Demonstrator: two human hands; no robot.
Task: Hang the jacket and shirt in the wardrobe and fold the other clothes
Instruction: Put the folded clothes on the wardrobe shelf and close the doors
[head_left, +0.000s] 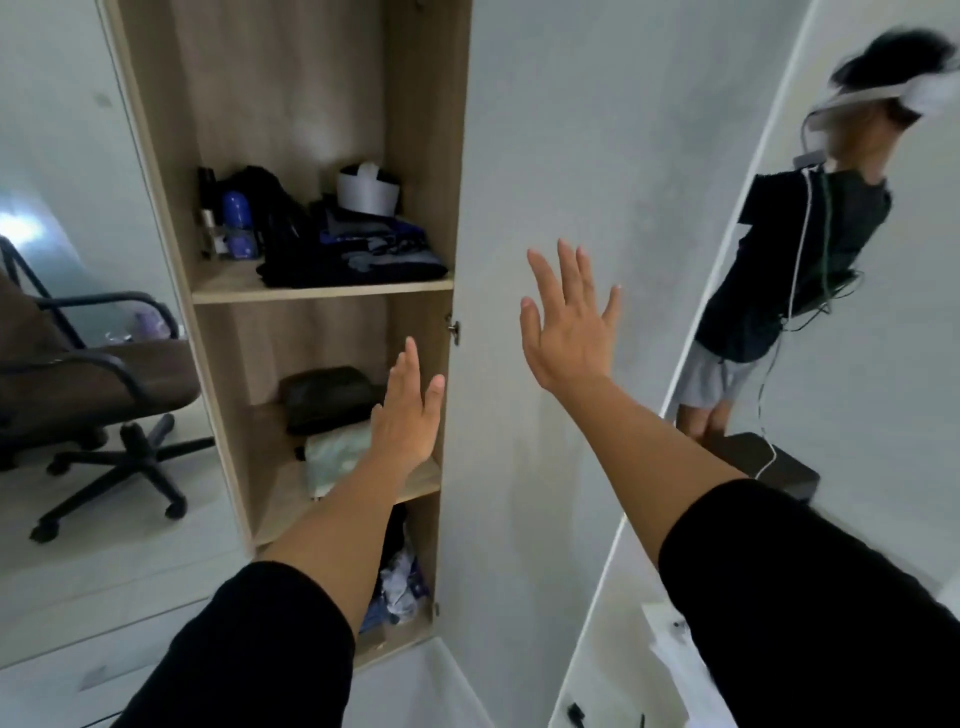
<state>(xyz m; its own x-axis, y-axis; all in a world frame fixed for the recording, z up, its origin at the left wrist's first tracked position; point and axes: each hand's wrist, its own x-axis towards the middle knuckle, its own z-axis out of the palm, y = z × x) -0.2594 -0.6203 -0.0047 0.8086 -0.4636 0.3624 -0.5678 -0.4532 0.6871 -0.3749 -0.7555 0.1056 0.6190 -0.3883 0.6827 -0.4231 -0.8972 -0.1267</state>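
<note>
An open wooden wardrobe (322, 293) stands ahead, its shelves in view. Dark folded clothes (358, 254) lie on the upper shelf. A dark bag and a pale green cloth (332, 452) lie on the shelf below. My left hand (408, 410) is raised with straight fingers in front of the wardrobe's right edge and holds nothing. My right hand (569, 322) is spread flat before the pale grey closed door (561, 156); whether it touches the door I cannot tell. No jacket or shirt is in either hand.
A dark swivel chair (98, 384) stands at the left on the light floor. A mirror (841, 260) at the right reflects a person wearing a headset. Bottles and a white cap sit on the upper shelf. Crumpled items fill the wardrobe's bottom compartment (400, 577).
</note>
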